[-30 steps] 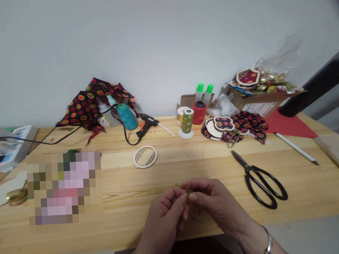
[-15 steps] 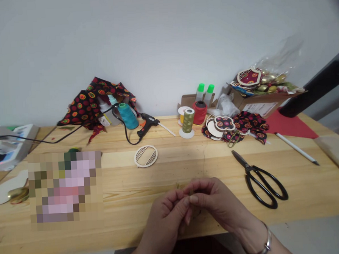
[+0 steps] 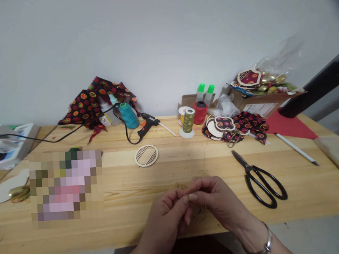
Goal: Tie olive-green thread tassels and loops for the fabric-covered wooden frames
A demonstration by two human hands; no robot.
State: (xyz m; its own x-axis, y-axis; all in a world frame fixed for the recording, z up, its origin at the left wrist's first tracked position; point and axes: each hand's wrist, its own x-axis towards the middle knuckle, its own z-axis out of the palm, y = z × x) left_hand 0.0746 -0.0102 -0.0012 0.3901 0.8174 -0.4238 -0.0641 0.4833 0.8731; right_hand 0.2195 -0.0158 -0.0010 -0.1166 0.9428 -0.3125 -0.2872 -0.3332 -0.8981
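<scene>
My left hand (image 3: 167, 214) and my right hand (image 3: 215, 200) meet over the front of the wooden table, thumbs and fingertips pinched together. Between them is thin olive thread (image 3: 204, 157), faintly visible as it runs down from the olive thread spool (image 3: 189, 121); loose strands show under the right fingers. Most of what the fingertips grip is hidden. An oval wooden frame with lattice cutouts (image 3: 152, 159) lies beyond my left hand. Black-handled scissors (image 3: 263, 184) rest to the right of my right hand, blades pointing away.
Behind stand a teal thread cone (image 3: 129, 116), a red thread cone (image 3: 200, 112) and a black glue gun (image 3: 148, 126). Patterned fabric pieces (image 3: 251, 124), a cardboard box (image 3: 256, 106) and a white pen (image 3: 297, 149) are on the right. A power strip (image 3: 22, 146) sits far left; a blurred patch covers something nearby.
Both hands stay pinched together in nearly the same spot, with the fingertips shifting slightly. The greenish bit seen between them earlier is now more hidden.
</scene>
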